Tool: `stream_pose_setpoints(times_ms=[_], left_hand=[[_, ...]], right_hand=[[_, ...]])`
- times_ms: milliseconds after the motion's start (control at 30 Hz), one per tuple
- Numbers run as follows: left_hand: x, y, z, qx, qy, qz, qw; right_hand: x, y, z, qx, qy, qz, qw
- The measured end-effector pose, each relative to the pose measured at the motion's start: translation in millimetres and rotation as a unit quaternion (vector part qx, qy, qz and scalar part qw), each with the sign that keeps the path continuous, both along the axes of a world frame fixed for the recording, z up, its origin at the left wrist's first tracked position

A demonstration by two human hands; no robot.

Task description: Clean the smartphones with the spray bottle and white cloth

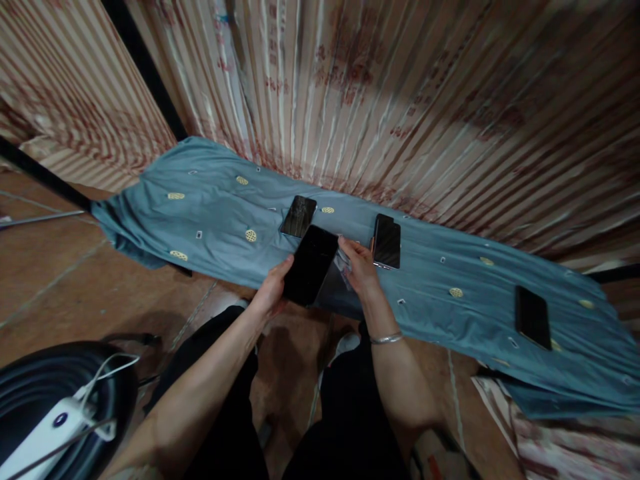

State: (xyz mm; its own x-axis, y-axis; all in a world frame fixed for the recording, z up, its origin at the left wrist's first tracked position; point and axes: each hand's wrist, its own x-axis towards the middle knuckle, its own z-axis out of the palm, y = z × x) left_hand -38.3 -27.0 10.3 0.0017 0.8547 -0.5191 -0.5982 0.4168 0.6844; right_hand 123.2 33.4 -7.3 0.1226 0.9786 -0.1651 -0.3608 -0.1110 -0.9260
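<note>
My left hand (273,288) is closed on the lower left edge of a black smartphone (311,265), held tilted over the front edge of a cloth-covered bench. My right hand (359,265) is pinched at the phone's upper right side, around a thin, crumpled, pale cloth (343,261) that hangs below the fingers. Whether it is fabric or tissue I cannot tell. Just behind the held phone lies another phone (299,216) with a cracked-looking screen. To the right of my right hand, two overlapping dark phones (387,241) rest on the cover.
The bench has a blue-green patterned cover (220,220). A further phone (533,317) lies toward its right end. Behind hangs a striped curtain (350,100). On the floor at left are a coiled black hose (30,370) and a white power strip (47,437) with cords.
</note>
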Motion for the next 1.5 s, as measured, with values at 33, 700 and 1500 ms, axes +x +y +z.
stream_pose_setpoints(times_ms=[33, 700, 1500], left_hand=[[0, 0, 1.0, -0.001, 0.006, -0.006, 1.0], [1, -2, -1.0, -0.018, -0.002, -0.026, 0.999], [1, 4, -9.0, 0.021, 0.043, 0.009, 0.999]], right_hand=[[0, 0, 0.7, 0.002, 0.001, 0.003, 1.0], [2, 6, -19.1, 0.093, -0.074, -0.003, 0.993], [-5, -6, -13.1, 0.041, -0.023, -0.011, 0.999]])
